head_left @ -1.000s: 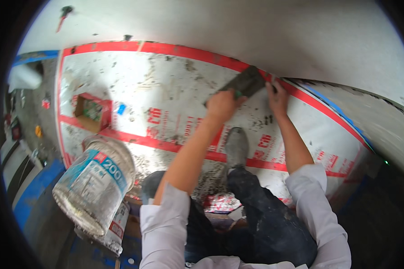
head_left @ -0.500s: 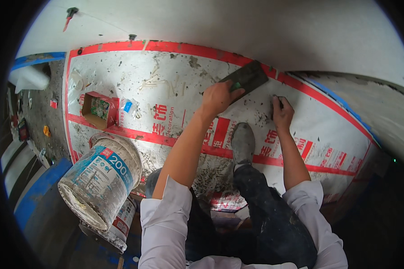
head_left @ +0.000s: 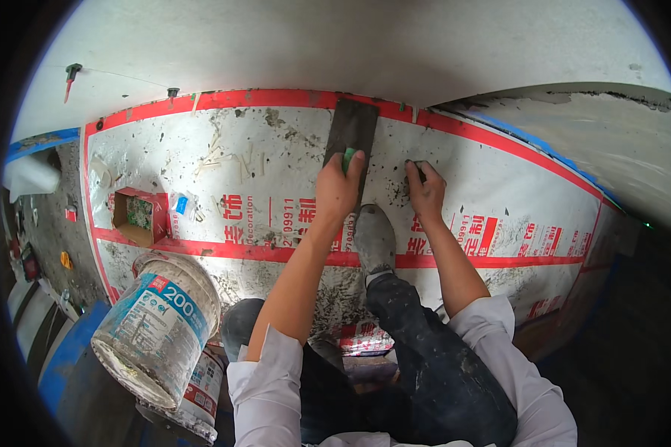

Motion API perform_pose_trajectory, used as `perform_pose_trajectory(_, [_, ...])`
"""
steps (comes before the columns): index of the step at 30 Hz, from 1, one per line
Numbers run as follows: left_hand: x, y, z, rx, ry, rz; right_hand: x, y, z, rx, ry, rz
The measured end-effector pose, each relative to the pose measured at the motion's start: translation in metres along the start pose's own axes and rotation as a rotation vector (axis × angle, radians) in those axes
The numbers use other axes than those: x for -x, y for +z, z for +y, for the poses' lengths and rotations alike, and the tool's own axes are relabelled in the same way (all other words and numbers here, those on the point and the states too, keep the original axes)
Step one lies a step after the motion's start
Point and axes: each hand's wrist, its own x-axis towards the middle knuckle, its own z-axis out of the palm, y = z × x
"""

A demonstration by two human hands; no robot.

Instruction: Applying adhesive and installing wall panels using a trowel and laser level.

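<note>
My left hand (head_left: 335, 186) is wrapped round the green handle of a dark rectangular plastering trowel (head_left: 354, 123). The blade points away from me, and its far end lies over the red border strip at the foot of the white wall (head_left: 291, 56). To its right, my right hand (head_left: 426, 195) hangs over the printed protective sheet (head_left: 470, 167), fingers curled and pinched. Something small and dark shows between those fingers, too little of it to name. Dark crumbs lie on the sheet beside that hand. My grey shoe (head_left: 375, 238) stands between my forearms.
At the left, a dirty white-and-blue bucket (head_left: 156, 328) rests on another bucket (head_left: 205, 384). Beyond it sits a red open box (head_left: 159, 216) of small bits, near a plastic bag with a blue label (head_left: 181, 204). Pale strips (head_left: 212, 158) lie scattered on the sheet. A black-and-red clip (head_left: 71, 74) sticks from the wall.
My left hand has swung the trowel from a slant to the right to nearly straight ahead, shifting left relative to my right hand. The whole view has also turned slightly.
</note>
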Motion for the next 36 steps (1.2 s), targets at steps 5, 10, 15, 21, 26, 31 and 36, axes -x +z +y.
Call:
perform_pose_trajectory(5, [0.003,0.014,0.013,0.25,-0.171,-0.054,0.012,-0.004,-0.003,-0.049,0.08,-0.098])
perform_pose_trajectory(10, [0.007,0.029,0.036,0.52,-0.342,-0.075,0.022,-0.015,-0.006,-0.073,0.101,-0.067])
perform_pose_trajectory(15, [0.007,0.047,0.039,0.399,-0.248,0.003,0.031,-0.022,0.004,-0.09,0.133,-0.045])
perform_pose_trajectory(21, [-0.002,0.025,0.048,0.384,-0.25,-0.012,0.026,-0.027,0.01,-0.089,0.171,-0.084])
perform_pose_trajectory(26, [-0.015,0.002,0.06,0.342,-0.303,-0.107,0.022,-0.025,0.018,-0.167,0.184,-0.083])
perform_pose_trajectory(31, [-0.015,0.025,0.036,0.307,-0.237,-0.064,0.03,-0.021,0.021,-0.147,0.17,-0.098])
perform_pose_trajectory(36, [0.001,0.044,0.033,0.293,-0.122,0.077,0.038,-0.022,0.023,-0.12,0.19,-0.111])
